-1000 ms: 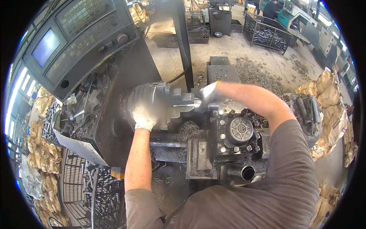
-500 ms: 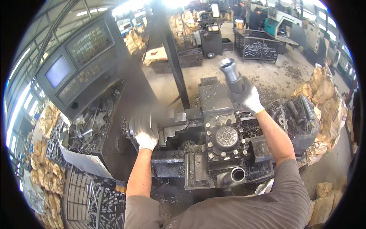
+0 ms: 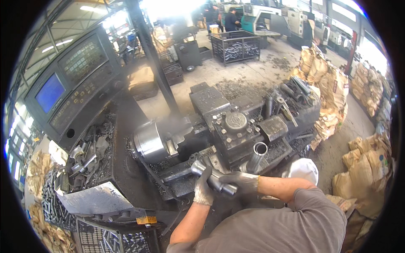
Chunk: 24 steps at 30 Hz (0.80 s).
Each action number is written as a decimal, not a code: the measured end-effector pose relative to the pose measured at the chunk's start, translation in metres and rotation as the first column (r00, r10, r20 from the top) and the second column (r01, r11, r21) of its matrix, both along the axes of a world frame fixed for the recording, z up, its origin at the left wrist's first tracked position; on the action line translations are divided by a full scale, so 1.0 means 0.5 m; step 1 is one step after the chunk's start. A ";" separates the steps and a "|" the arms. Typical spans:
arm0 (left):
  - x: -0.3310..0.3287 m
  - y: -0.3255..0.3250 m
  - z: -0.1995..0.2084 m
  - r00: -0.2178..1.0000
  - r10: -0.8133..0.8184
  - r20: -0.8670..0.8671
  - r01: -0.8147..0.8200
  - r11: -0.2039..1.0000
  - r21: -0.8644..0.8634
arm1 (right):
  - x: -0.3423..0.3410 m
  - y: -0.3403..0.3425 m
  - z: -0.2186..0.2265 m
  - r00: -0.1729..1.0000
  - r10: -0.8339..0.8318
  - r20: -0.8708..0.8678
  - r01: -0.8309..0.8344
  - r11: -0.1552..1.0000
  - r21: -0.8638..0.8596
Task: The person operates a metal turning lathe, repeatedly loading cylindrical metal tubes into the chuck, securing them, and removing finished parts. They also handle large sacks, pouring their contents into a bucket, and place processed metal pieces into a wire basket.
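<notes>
A shiny turned steel workpiece (image 3: 214,181) with a flared end lies slantwise in front of my body, near the lathe's front edge. My left hand (image 3: 204,189), in a glove with a dark palm and pale cuff, is closed around its middle from the left. From the right, my gloved right hand (image 3: 244,182) grips the same piece toward its lower end; its fingertips are partly hidden. Beyond my hands is the lathe's round chuck (image 3: 148,142), with stepped jaws and nothing visible clamped in them. The bolted tool post (image 3: 235,123) sits to the chuck's right.
An upright hollow metal tube (image 3: 256,157) stands just beyond my right hand. At the left is a control panel (image 3: 65,84) with a lit screen. Loose tools lie on the chip-covered lathe end (image 3: 291,99). Paper sacks (image 3: 324,84) stand at the right; people work far behind.
My right hand has come down toward me from above the lathe with the workpiece. My left hand has left the chuck and now holds the workpiece too. The view has turned rightward.
</notes>
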State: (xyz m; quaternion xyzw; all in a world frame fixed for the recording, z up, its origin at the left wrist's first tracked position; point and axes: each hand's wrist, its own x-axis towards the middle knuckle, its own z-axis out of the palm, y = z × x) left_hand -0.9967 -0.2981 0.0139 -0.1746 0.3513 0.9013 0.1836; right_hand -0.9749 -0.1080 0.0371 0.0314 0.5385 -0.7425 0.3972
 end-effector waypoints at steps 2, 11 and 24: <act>-0.001 0.005 -0.053 0.995 0.023 0.102 -0.020 0.999 -0.027 | 0.047 0.017 0.014 0.976 -0.033 0.213 0.031 0.999 0.013; 0.024 -0.027 -0.115 0.978 -0.128 -0.164 0.161 0.965 0.206 | 0.095 0.124 -0.160 0.812 0.219 -0.540 0.249 0.708 0.661; 0.049 -0.045 -0.081 0.924 -0.380 0.030 0.379 0.925 0.042 | 0.435 0.784 -0.410 0.955 -0.295 -0.027 0.065 0.118 0.991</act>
